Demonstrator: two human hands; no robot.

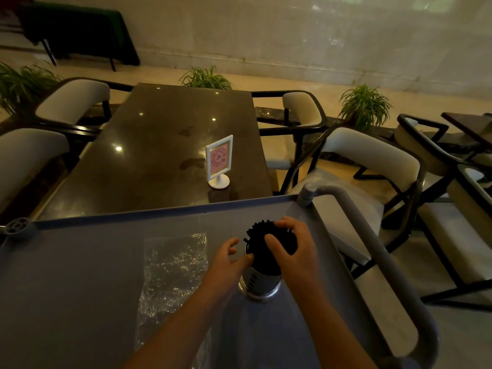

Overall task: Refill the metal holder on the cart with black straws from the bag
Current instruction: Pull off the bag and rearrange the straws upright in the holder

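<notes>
A perforated metal holder (259, 284) stands upright on the grey cart top (80, 275), to the right of its middle. A thick bundle of black straws (262, 241) sticks out of it. My right hand (291, 249) wraps around the upper part of the bundle from the right. From the left, my left hand (229, 259) has its fingertips against the straws near the holder's rim. A clear plastic bag (173, 265) lies flat and crumpled on the cart, left of the holder, and looks empty.
The cart's grey handle (372, 235) curves along its right side. Beyond the cart stands a dark glossy table (165, 145) with a white sign stand (219, 161). Cushioned chairs (372, 155) flank the table and cart, with potted plants behind.
</notes>
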